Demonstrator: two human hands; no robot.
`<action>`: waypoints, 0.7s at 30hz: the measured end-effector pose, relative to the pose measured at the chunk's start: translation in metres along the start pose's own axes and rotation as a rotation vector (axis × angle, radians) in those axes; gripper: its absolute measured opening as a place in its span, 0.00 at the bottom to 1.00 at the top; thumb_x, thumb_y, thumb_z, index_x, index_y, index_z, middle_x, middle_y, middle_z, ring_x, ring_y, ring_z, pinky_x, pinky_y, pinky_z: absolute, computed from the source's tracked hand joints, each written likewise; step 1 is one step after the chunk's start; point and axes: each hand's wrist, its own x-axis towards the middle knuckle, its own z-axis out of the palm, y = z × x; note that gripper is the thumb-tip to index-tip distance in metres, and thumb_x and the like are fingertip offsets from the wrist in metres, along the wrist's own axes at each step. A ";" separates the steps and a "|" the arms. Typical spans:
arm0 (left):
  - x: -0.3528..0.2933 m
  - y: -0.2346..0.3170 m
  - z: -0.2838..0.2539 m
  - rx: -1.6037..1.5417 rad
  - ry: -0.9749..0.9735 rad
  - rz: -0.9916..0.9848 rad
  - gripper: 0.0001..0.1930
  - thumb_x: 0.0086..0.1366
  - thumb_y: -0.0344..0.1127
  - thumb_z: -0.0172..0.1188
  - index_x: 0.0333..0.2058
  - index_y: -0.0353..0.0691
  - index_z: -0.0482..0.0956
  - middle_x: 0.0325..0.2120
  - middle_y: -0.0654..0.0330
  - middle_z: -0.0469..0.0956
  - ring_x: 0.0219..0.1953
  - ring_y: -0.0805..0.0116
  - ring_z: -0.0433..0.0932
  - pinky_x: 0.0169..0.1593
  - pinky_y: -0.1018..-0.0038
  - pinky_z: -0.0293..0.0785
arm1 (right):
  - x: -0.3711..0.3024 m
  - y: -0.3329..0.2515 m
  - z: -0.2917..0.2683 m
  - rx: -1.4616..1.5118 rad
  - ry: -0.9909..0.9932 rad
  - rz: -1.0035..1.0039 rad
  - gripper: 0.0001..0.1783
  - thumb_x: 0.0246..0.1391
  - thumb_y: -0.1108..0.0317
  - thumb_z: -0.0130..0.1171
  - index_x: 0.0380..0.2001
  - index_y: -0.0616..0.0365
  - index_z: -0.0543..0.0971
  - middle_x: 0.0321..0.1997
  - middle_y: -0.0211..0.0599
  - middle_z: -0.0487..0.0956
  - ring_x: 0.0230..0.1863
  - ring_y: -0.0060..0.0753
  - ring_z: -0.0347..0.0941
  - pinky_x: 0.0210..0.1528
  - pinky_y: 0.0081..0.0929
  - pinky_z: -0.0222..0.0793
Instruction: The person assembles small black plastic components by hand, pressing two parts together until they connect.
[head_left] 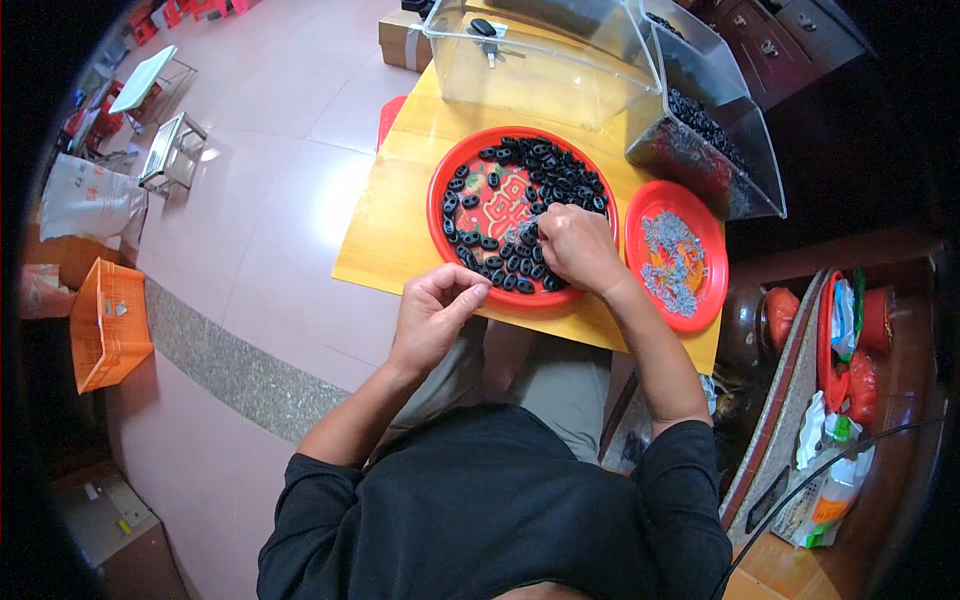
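A round red tray (436,205) with a printed bottom lies before me. Small black oval pieces with holes (565,175) are spread in it, heaped thickest at its upper right. My right hand (580,245) reaches over the tray's right side, fingers bent closed down among the pieces; the fingertips are hidden. Near the tray's lower left rim is my left hand (432,318), thumb and forefinger pressed together. What either hand holds, if anything, cannot be made out. Small grey bits (526,228) lie beside the right fingers, and more fill a smaller red plate (720,270) at the right.
The tray and plate rest on a yellow wooden table (385,225). Behind them stands a clear plastic bin (540,85) with a black key fob in view. Another clear bin (745,180) at the right holds many black pieces. An orange crate (112,325) and metal step stool (172,155) are on the left.
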 end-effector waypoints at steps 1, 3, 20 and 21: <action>0.000 0.001 0.001 0.000 0.001 0.004 0.04 0.60 0.29 0.58 0.30 0.35 0.77 0.22 0.70 0.73 0.25 0.85 0.68 0.28 0.86 0.65 | 0.000 0.000 -0.001 0.004 -0.018 0.009 0.04 0.39 0.73 0.52 0.17 0.59 0.75 0.25 0.42 0.75 0.31 0.44 0.74 0.31 0.40 0.71; 0.001 0.003 0.002 0.055 -0.031 0.013 0.03 0.60 0.28 0.57 0.30 0.35 0.77 0.23 0.69 0.74 0.27 0.85 0.69 0.31 0.85 0.67 | 0.000 -0.001 -0.002 0.007 -0.035 0.014 0.04 0.39 0.73 0.51 0.18 0.59 0.75 0.25 0.43 0.75 0.31 0.44 0.75 0.30 0.41 0.71; 0.042 0.011 0.021 0.624 0.063 0.549 0.07 0.52 0.24 0.59 0.31 0.35 0.75 0.23 0.55 0.72 0.26 0.60 0.73 0.30 0.69 0.69 | -0.012 -0.016 -0.018 0.432 0.127 0.187 0.06 0.52 0.70 0.51 0.26 0.61 0.69 0.26 0.44 0.73 0.31 0.46 0.73 0.30 0.38 0.68; 0.046 0.012 0.024 0.643 0.082 0.613 0.08 0.51 0.25 0.59 0.33 0.35 0.75 0.24 0.55 0.72 0.27 0.58 0.73 0.31 0.68 0.70 | -0.012 -0.019 -0.020 0.431 0.125 0.187 0.06 0.52 0.70 0.51 0.26 0.61 0.69 0.26 0.44 0.73 0.31 0.46 0.73 0.30 0.38 0.68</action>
